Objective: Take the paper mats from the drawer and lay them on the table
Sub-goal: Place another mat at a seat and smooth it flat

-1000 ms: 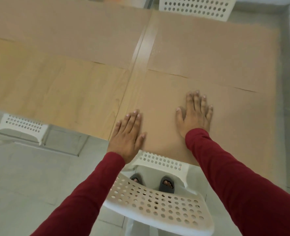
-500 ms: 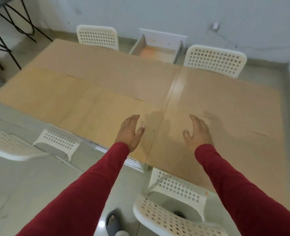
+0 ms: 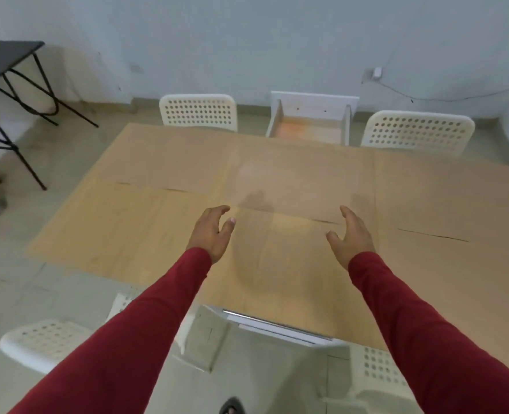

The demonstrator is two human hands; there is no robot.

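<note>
**Hands lifted clear of the laid mats**

Pale blue-grey walls and a grey tiled floor enclose a long light-wood table, over most of which brown paper mats are spread flat. Several sheets can be told apart by their seams: two along the far edge, one to the right, and one near the middle front, edges meeting or slightly overlapping. A strip of bare wood is left showing at the near left.

A second ago both palms were pressed flat on the nearest mat; now they are raised above it. The left hand and the right hand, in dark red sleeves, are held apart over the table's middle, fingers loosely spread and slightly curled, with nothing gripped in either. Faint shadows are cast on the paper ahead of them, so no contact is judged to be made.

Beyond the far edge, a white open drawer is seen between two white perforated plastic chairs; an orange tint shows on its floor, but whether any mat is left inside cannot be told. Two more white chairs stand at the near side, and a black folding table at the far left.

The smoothing of this sheet is judged finished; the bare left portion is probably to be covered next.
</note>
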